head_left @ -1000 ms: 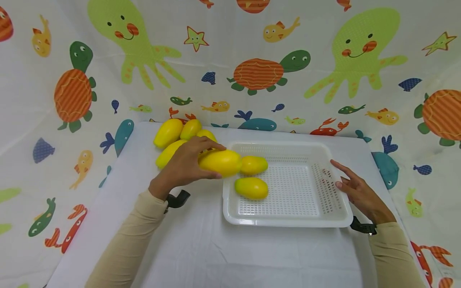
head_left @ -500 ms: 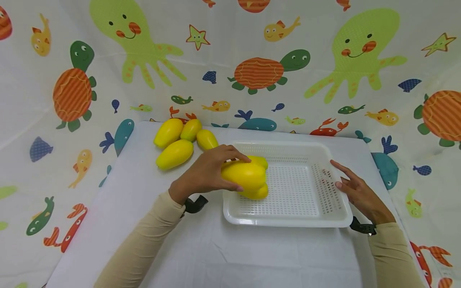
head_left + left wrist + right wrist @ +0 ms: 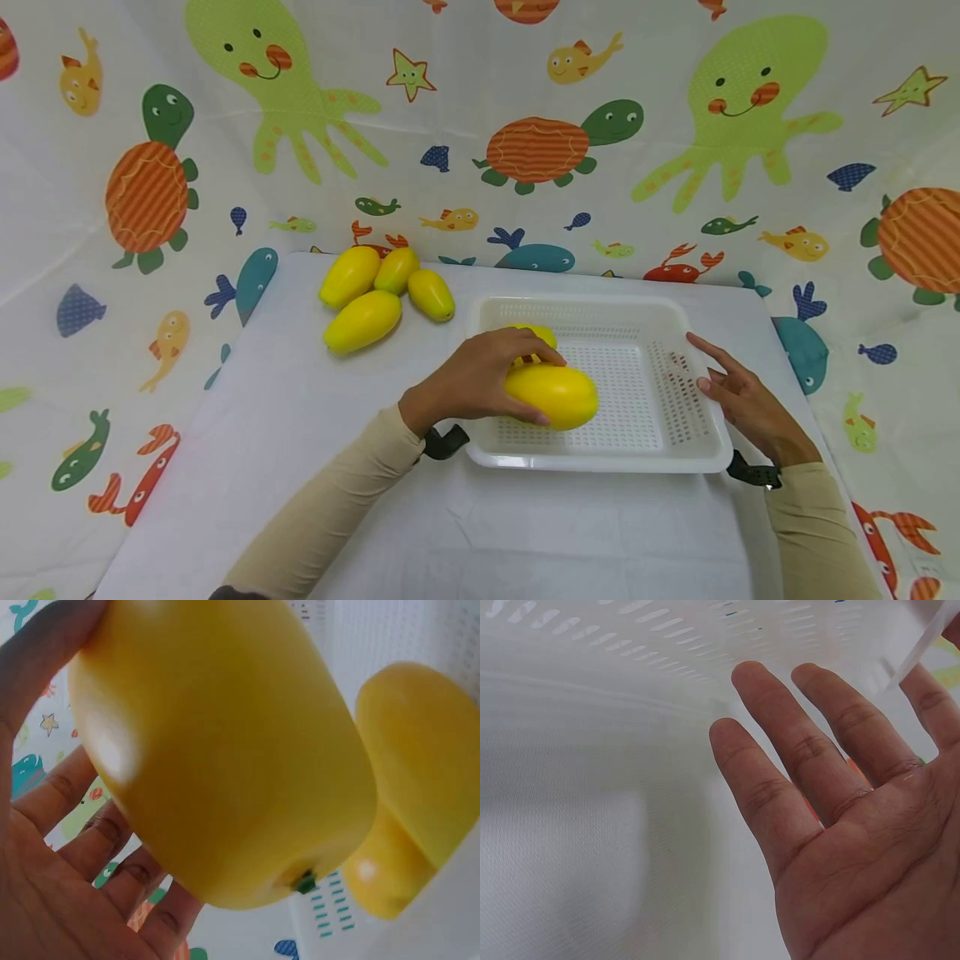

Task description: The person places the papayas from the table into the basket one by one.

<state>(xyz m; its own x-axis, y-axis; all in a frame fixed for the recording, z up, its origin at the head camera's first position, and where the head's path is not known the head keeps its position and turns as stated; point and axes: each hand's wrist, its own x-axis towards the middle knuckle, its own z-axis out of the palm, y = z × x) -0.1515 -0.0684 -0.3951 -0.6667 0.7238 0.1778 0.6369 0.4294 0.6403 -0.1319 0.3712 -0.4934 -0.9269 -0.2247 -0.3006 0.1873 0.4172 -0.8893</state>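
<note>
Clock positions are given as seen by the head camera, with 12 o'clock pointing away from the person. A large yellow fruit (image 3: 562, 398) is gripped from above by the left hand (image 3: 472, 379). The fingers are spread and curved around its far side and the thumb is set against its near side, so the grasp is about as wide as the fruit. The fruit is held over the white basket (image 3: 600, 462), at about 8 to 9 o'clock from the basket's centre. A short green stem stub (image 3: 305, 883) is seen at one end of it in the left wrist view. Whether the fruit touches anything beneath it cannot be told.

The right hand (image 3: 753, 412) is placed at the basket's 3 o'clock side. The index fingertip and thumb are rested against the rim; the other three fingers are extended, slightly apart, beneath the overhanging edge.

Inside the basket, an upper fruit (image 3: 420, 757) and a lower fruit (image 3: 382, 870) are shown by the left wrist view. Four yellow fruits (image 3: 363, 322) are grouped on the white tablecloth (image 3: 420, 533) at 10 o'clock from the basket. Black straps (image 3: 753, 472) are worn at both wrists.
</note>
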